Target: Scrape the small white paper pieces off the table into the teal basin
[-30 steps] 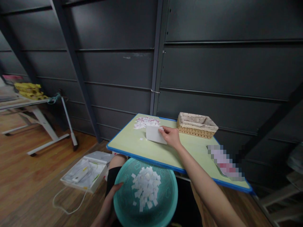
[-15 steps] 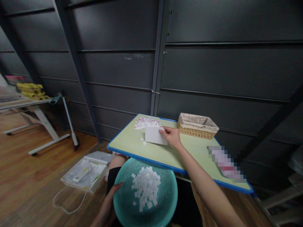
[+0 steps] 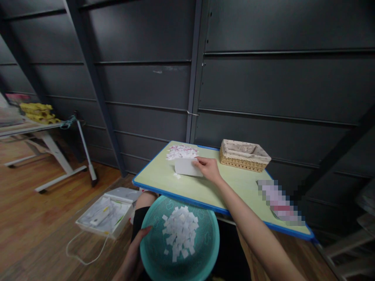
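Observation:
My right hand pinches the right end of a white card, tilted just above the table. Close to the card's lower edge lie a couple of small white paper pieces. Behind it spreads a pile of white and pinkish paper scraps. On my lap rests a green plastic basket with a heap of small white paper squares inside. My left hand grips its left rim, thumb over the inside; the other fingers are hidden.
A woven basket with a cloth lining stands at the table's back right. A blurred-out flat item lies at the right. On the floor to the left is an open white box with a cord. A dark panelled wall rises behind.
My right hand has moved the card a little to the left and nearer the loose pieces. The left hand and green basket have stayed in place.

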The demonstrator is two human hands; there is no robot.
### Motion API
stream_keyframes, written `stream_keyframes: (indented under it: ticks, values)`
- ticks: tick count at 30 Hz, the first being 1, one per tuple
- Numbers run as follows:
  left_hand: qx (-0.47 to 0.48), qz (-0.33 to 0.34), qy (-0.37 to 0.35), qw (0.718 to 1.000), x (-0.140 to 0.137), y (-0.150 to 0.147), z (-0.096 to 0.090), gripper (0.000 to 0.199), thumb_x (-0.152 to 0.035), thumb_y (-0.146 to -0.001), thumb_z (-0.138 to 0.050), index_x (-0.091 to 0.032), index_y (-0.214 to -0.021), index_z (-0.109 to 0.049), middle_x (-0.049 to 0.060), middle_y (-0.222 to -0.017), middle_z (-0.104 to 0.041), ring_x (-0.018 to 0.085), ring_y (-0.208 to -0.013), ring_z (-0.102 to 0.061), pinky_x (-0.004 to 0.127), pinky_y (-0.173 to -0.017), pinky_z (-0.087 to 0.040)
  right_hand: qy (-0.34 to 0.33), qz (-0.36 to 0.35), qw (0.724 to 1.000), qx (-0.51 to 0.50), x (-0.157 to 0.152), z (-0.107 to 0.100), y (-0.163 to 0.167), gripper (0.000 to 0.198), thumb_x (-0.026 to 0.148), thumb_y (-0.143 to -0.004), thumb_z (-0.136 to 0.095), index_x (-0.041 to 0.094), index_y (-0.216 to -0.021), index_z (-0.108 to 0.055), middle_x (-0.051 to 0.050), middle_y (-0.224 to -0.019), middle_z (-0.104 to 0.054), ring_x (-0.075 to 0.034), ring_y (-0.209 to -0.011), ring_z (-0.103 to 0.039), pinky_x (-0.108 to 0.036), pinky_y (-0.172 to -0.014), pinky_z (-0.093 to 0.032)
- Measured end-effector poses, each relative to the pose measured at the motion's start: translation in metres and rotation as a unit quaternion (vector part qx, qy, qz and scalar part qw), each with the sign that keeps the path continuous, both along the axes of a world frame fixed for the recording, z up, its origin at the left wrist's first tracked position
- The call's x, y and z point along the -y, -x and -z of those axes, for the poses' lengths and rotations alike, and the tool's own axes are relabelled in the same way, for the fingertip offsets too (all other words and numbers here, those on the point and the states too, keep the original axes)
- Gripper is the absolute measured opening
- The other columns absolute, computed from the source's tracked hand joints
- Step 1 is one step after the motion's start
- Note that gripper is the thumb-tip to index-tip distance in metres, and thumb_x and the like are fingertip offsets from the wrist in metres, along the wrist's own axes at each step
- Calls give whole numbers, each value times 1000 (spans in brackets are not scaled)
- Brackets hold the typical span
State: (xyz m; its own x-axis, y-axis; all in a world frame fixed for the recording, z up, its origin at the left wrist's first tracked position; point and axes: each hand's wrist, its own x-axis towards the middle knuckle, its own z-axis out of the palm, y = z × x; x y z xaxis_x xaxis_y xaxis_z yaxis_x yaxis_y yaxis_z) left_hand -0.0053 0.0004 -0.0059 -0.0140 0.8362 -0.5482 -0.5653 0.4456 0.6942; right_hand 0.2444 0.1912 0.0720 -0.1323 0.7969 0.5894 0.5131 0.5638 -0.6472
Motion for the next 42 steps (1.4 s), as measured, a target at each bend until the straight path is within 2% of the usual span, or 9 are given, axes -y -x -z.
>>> stream_keyframes:
  ticks: [4, 7, 12, 15, 21, 30, 35, 39, 42]
  values:
    - [18, -3, -11, 1000, -1, 2, 3, 12, -24, -65, -78, -18, -65, -68, 4, -58, -76, 22, -53, -69, 32, -57, -59, 25, 12, 999, -45, -1, -4, -13, 33, 45, -76, -62, 15, -77, -77, -3, -66, -68, -18, -61, -57, -26, -54, -42]
    - [12, -5, -5, 1000, -1, 0, -1, 11, -24, -66, -77, -17, -67, -68, 3, -57, -75, 23, -53, -70, 33, -59, -60, 40, 22, 996, -83, 1, -8, -20, 35, 44, -73, -64, 13, -80, -78, -5, -68, -69, -17, -58, -56, -26, -52, -40]
    - [12, -1, 2, 1000, 1, -3, -8, 10, -25, -66, -76, -18, -69, -69, 5, -63, -78, 31, -72, -75, 41, -78, -60, 61, 24, 994, -85, 4, -14, -21, 33, 43, -66, -68, 12, -73, -78, -3, -58, -64, -14, -51, -49, -23, -45, -31]
    - [6, -7, 7, 1000, 1, -2, -7, 9, -24, -67, -75, -18, -71, -69, 5, -64, -78, 33, -77, -75, 42, -84, -58, 78, 1, 990, -118, 4, -13, -19, 36, 45, -65, -70, 12, -76, -78, -4, -62, -67, -15, -52, -52, -24, -45, -34]
    - [-9, -19, 7, 1000, 0, -2, -6, 11, -24, -70, -73, -14, -73, -70, 8, -67, -79, 32, -77, -75, 41, -84, -57, 78, 13, 989, -122, -1, -6, -16, 40, 45, -66, -71, 11, -85, -79, -8, -73, -72, -18, -60, -58, -26, -51, -40]
    - [1, -11, 2, 1000, 3, -3, -12, 13, -26, -68, -74, -14, -73, -70, 8, -68, -79, 30, -69, -75, 40, -81, -59, 90, 10, 989, -120, 3, -16, -22, 37, 44, -61, -72, 10, -75, -77, -4, -61, -65, -13, -53, -48, -24, -46, -32]
    - [-5, -16, 15, 1000, 0, -3, -10, 10, -23, -66, -75, -16, -68, -68, 7, -59, -76, 31, -73, -75, 38, -76, -60, 146, -54, 982, -110, 11, -19, -19, 36, 45, -61, -73, 10, -69, -75, -2, -57, -61, -11, -51, -45, -23, -45, -30]
    - [2, -32, 22, 999, -2, -3, -8, 13, -21, -67, -74, -14, -77, -68, 8, -63, -78, 31, -70, -75, 40, -75, -60, 198, -103, 963, -152, 13, -18, -13, 44, 49, -56, -77, 9, -73, -75, -4, -60, -62, -12, -52, -47, -23, -46, -31]
    - [2, -36, 37, 999, -2, -3, -7, 18, -21, -69, -71, -12, -85, -68, 8, -67, -79, 31, -69, -75, 41, -75, -61, 175, -67, 965, -181, 11, -17, -13, 45, 51, -56, -78, 9, -72, -75, -4, -60, -61, -11, -53, -45, -23, -46, -30]
